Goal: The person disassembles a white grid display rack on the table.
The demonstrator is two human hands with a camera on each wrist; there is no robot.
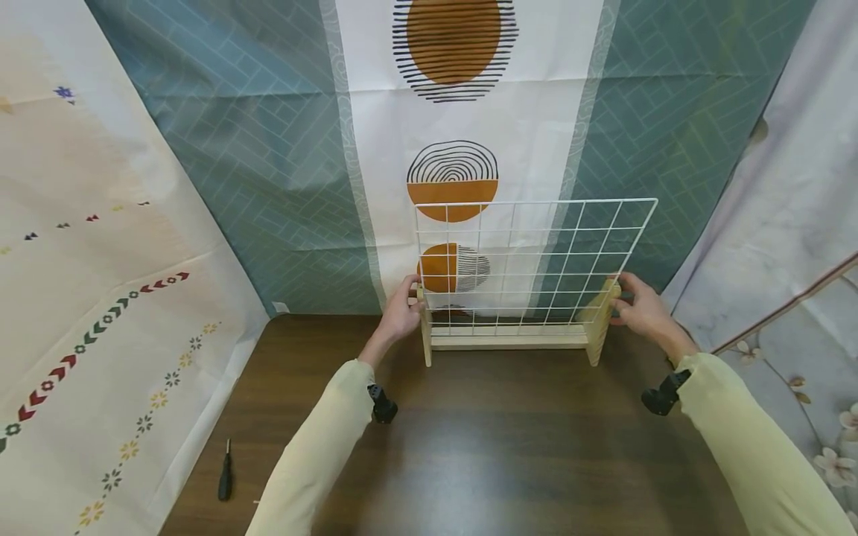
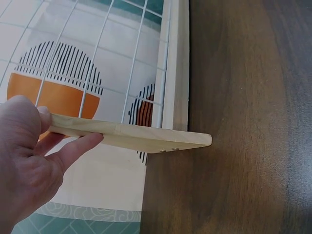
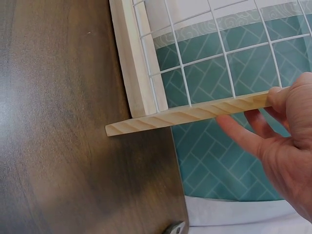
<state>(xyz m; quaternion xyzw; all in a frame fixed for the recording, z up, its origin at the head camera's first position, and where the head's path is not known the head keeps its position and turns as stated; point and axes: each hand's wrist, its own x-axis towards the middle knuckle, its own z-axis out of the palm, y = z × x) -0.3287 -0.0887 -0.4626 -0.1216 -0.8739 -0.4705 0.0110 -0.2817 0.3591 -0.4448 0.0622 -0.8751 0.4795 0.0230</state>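
A white wire grid panel (image 1: pixel 509 254) rises from a pale wooden stand near the back of the table. The stand has a left side board (image 1: pixel 426 331), a right side board (image 1: pixel 599 335) and a crosspiece (image 1: pixel 509 342) low between them. My left hand (image 1: pixel 402 309) grips the upper part of the left board, thumb and fingers on either side of it. On the right board's upper part, my right hand (image 1: pixel 642 307) holds in the same way. In the left wrist view, small metal screw heads (image 2: pixel 170 150) show on the left board's outer face. Some fingertips are hidden behind the boards.
A black-handled screwdriver (image 1: pixel 225 476) lies at the left of the dark wooden table (image 1: pixel 496 439). Patterned cloths hang at the back (image 1: pixel 268 186), left (image 1: pixel 100 260) and right (image 1: pixel 771 223). A small dark object (image 3: pixel 174 227) sits near the table's edge in the right wrist view.
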